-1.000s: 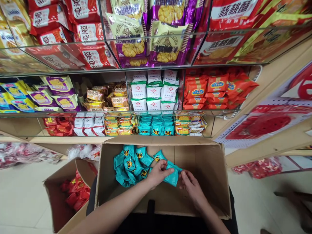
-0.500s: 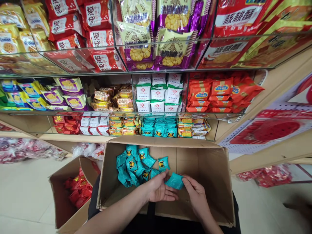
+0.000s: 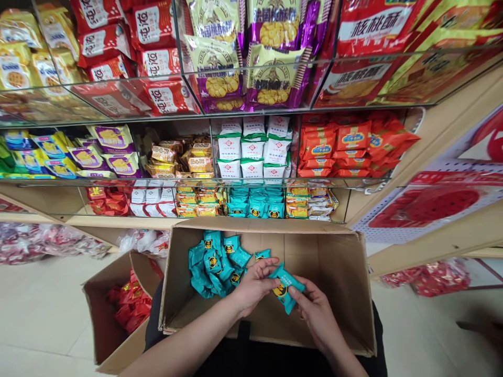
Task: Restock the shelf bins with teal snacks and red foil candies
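Over an open carton [image 3: 341,272], a teal packet [image 3: 283,283] comes face up

Between the person's two hands, the teal packet now shows its yellow-and-black emblem; half a second ago its plain side was uppermost. The right hand [image 3: 314,309] is clamped on the packet's right part, thumb on the front and fingers curled at the edge. The left hand [image 3: 251,288], palm open beside the packet in the previous view, has turned so that its thumb meets the left edge (whether it grips or only steadies, one cannot tell). Its other fingers reach toward the packet's upper corner.

For the handling in progress, the change seems to mean that the front is open to view and that both hands can bear on the packet.

At the carton's left end, the loose pile [image 3: 214,267] of teal packets looks much as it did. One single packet [image 3: 262,254] lies just beyond the left hand, which now partly covers it. Past the far flap, a matching teal stack [image 3: 257,201] sits on the lower shelf [image 3: 129,222]; to the left, a second carton [image 3: 100,319] holds red packets [image 3: 131,306].
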### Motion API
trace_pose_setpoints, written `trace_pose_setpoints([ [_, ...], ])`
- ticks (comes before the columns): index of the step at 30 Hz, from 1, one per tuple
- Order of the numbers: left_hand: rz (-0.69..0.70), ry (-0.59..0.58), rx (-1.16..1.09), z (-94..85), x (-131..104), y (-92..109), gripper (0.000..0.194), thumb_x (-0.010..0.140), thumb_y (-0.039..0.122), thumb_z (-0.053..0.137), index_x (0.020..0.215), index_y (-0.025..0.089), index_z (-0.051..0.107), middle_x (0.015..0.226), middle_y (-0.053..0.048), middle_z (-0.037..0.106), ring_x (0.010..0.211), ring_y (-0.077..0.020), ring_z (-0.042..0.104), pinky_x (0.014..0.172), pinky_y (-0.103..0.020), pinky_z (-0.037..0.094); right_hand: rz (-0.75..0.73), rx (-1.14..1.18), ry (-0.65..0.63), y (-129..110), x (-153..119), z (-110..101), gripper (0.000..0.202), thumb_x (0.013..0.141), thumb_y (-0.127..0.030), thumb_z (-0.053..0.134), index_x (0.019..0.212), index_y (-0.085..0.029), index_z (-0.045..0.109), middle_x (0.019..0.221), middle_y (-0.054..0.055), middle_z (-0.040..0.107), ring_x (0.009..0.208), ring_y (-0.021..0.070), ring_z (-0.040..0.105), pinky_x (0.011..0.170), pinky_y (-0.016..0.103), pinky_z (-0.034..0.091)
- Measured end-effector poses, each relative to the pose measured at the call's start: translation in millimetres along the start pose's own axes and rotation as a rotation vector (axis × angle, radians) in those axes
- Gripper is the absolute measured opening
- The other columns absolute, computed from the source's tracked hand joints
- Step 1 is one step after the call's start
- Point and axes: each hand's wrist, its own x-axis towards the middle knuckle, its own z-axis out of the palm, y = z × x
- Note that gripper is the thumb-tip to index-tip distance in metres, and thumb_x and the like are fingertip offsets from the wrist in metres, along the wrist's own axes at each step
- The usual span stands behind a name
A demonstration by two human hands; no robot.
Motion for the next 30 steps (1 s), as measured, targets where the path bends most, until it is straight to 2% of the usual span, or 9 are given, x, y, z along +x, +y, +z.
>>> trace_pose_setpoints([
  [7, -0.098, 0.025, 0.312, -3.4, -4, 11, 0.043, 0.061, 0.036, 0.068, 0.099, 0.018, 0.057, 0.089, -0.003, 0.057, 0.076, -0.0127, 0.053, 0.06, -0.022, 0.039, -0.066, -0.062, -0.008, -4, -2, 0, 0.036, 0.061, -0.037, 0.069, 0.09, -0.017, 0.062, 0.076, 0.004, 0.064, 0.068, 0.0167, 0.056, 0.062, 0.03, 0.047],
  [11, -0.053, 0.032, 0.393, -1.6, -6, 7, 0.036, 0.063, 0.041, 0.065, 0.086, 0.014, 0.057, 0.075, 0.0, 0.056, 0.066, -0.0096, 0.049, 0.056, -0.02, 0.036, -0.085, -0.054, -0.026, 1, -3, -3, 0.029, 0.066, -0.038, 0.065, 0.088, -0.018, 0.062, 0.075, 0.002, 0.063, 0.069, 0.0157, 0.055, 0.065, 0.028, 0.045],
  [14, -0.004, -0.059, 0.509, -0.6, -9, 10, 0.029, 0.065, 0.04, 0.063, 0.077, 0.014, 0.057, 0.068, 0.002, 0.053, 0.062, -0.0082, 0.046, 0.057, -0.02, 0.035, -0.095, -0.105, -0.076, 3, -5, -6, 0.026, 0.068, -0.037, 0.063, 0.086, -0.018, 0.063, 0.077, 0.003, 0.063, 0.072, 0.0169, 0.055, 0.066, 0.028, 0.044],
  [17, 0.043, -0.159, 0.649, 2.3, -14, 28, 0.027, 0.066, 0.039, 0.062, 0.069, 0.013, 0.056, 0.062, 0.003, 0.05, 0.059, -0.0077, 0.044, 0.057, -0.02, 0.035, -0.103, -0.108, -0.115, 2, -7, -9, 0.024, 0.07, -0.039, 0.061, 0.082, -0.019, 0.064, 0.074, 0.004, 0.063, 0.07, 0.017, 0.055, 0.065, 0.029, 0.044],
  [19, 0.101, -0.155, 0.626, 5.9, -15, 50, 0.026, 0.068, 0.038, 0.061, 0.072, 0.013, 0.056, 0.064, 0.003, 0.052, 0.06, -0.0077, 0.046, 0.058, -0.02, 0.037, -0.093, -0.096, -0.086, 2, -5, -14, 0.027, 0.071, -0.043, 0.057, 0.08, -0.019, 0.063, 0.07, 0.004, 0.062, 0.065, 0.0165, 0.055, 0.062, 0.028, 0.044],
  [22, 0.243, -0.032, 0.497, 11.2, -9, 89, 0.024, 0.07, 0.035, 0.061, 0.079, 0.014, 0.056, 0.07, 0.001, 0.055, 0.064, -0.0081, 0.05, 0.062, -0.021, 0.04, -0.049, -0.21, 0.021, 8, 2, -27, 0.031, 0.068, -0.046, 0.059, 0.078, -0.018, 0.063, 0.07, 0.005, 0.063, 0.065, 0.0169, 0.055, 0.058, 0.027, 0.044],
  [25, 0.316, 0.177, 0.526, 12.0, 12, 122, 0.023, 0.072, 0.032, 0.061, 0.085, 0.013, 0.056, 0.075, -0.001, 0.057, 0.068, -0.0099, 0.054, 0.063, -0.023, 0.044, 0.055, -0.323, 0.071, 18, 10, -39, 0.031, 0.061, -0.046, 0.063, 0.074, -0.018, 0.063, 0.067, 0.004, 0.061, 0.063, 0.0169, 0.055, 0.053, 0.025, 0.043],
  [28, 0.313, 0.349, 0.647, 9.0, 40, 139, 0.025, 0.078, 0.031, 0.054, 0.095, 0.012, 0.054, 0.089, -0.005, 0.058, 0.077, -0.0131, 0.056, 0.066, -0.029, 0.047, 0.153, -0.284, 0.04, 25, 15, -42, 0.03, 0.06, -0.044, 0.064, 0.074, -0.018, 0.063, 0.067, 0.003, 0.06, 0.064, 0.0159, 0.055, 0.052, 0.024, 0.042],
  [30, 0.323, 0.405, 0.688, 7.4, 58, 142, 0.028, 0.081, 0.031, 0.049, 0.103, 0.013, 0.051, 0.098, -0.006, 0.056, 0.083, -0.0149, 0.055, 0.07, -0.033, 0.048, 0.171, -0.252, 0.015, 25, 16, -39, 0.028, 0.06, -0.042, 0.064, 0.071, -0.017, 0.062, 0.066, 0.002, 0.059, 0.061, 0.0139, 0.054, 0.05, 0.022, 0.04],
])
